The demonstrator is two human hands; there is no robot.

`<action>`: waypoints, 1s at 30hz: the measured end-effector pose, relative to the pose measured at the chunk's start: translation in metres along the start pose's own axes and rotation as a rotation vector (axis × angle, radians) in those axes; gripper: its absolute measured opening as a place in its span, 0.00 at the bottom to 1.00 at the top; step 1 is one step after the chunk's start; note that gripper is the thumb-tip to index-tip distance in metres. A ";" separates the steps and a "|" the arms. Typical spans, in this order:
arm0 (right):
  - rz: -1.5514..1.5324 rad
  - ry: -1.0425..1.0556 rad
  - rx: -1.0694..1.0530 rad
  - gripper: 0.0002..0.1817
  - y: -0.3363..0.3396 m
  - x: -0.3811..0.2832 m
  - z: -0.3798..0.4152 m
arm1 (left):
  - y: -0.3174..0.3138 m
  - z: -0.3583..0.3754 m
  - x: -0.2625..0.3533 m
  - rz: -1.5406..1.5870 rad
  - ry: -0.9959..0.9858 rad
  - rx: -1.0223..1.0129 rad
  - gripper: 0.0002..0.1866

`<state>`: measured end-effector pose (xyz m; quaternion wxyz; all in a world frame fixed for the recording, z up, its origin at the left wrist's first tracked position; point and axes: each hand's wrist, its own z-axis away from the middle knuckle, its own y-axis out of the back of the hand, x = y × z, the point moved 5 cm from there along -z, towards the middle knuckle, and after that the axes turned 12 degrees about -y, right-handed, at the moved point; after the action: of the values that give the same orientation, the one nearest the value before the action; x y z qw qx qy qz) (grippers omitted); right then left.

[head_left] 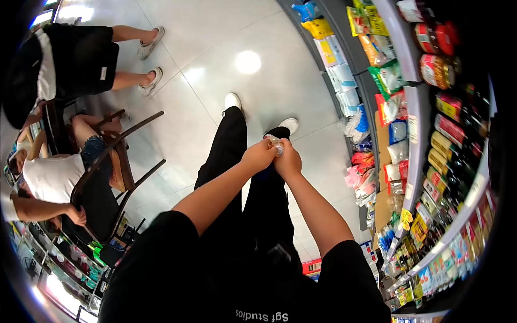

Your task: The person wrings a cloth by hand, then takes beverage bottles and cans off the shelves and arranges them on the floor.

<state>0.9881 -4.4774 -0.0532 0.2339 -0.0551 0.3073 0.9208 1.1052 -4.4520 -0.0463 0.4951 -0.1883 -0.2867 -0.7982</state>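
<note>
- Shop aisle w/ pale glossy floor tiles (215, 64); ceiling light glares off them far ahead.
- Left hand (259, 155) & right hand (288, 160) meet at waist height, over the person's own black trousers and white shoes (233, 100).
- Both hands are closed round a small bottle (276, 144), pale, w/ a light cap end poking up between them. Left fingers curl on the top part, right hand wraps the body from the other side. Hands touch each other.
- Label & contents too small to read.
- Progress, my read: looks like the cap is being twisted or checked. Cap seems on, so opening is prob. just starting, nothing poured or set down. Can't tell if it has turned at all.
- Left to do, judging by this: cap off (or tight), then the bottle goes somewhere. No basket or cart in view.
- Right side: curved shelves (412, 107) packed w/ snack bags (388, 78), jars (433, 70), dark bottles (458, 156), price tags along the rim. Near the person's right arm but not touching.
- Left side: a seated person in a white top (51, 177) on a dark wooden chair (116, 161), another standing in black shorts (86, 59) farther off. Well apart from the hands.
- Near left: glass counter (59, 264) w/ small goods.
- In the way: nothing between the hands and the bottle. Aisle ahead is passable, w/ the chair legs jutting into it on the left.
</note>
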 end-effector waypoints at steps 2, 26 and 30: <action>0.008 -0.002 0.014 0.28 -0.025 0.009 -0.034 | -0.012 -0.035 -0.032 0.020 0.011 0.060 0.22; -0.316 -0.171 0.148 0.31 -0.117 0.055 -0.279 | -0.086 -0.278 -0.153 0.460 0.051 -0.008 0.28; -0.437 -0.232 0.280 0.30 -0.103 0.078 -0.318 | -0.095 -0.316 -0.118 0.415 -0.019 -0.066 0.23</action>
<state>0.9537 -4.5620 -0.3838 0.4656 0.0187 0.3837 0.7973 1.0661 -4.5421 -0.3826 0.6398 -0.2670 -0.2202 -0.6862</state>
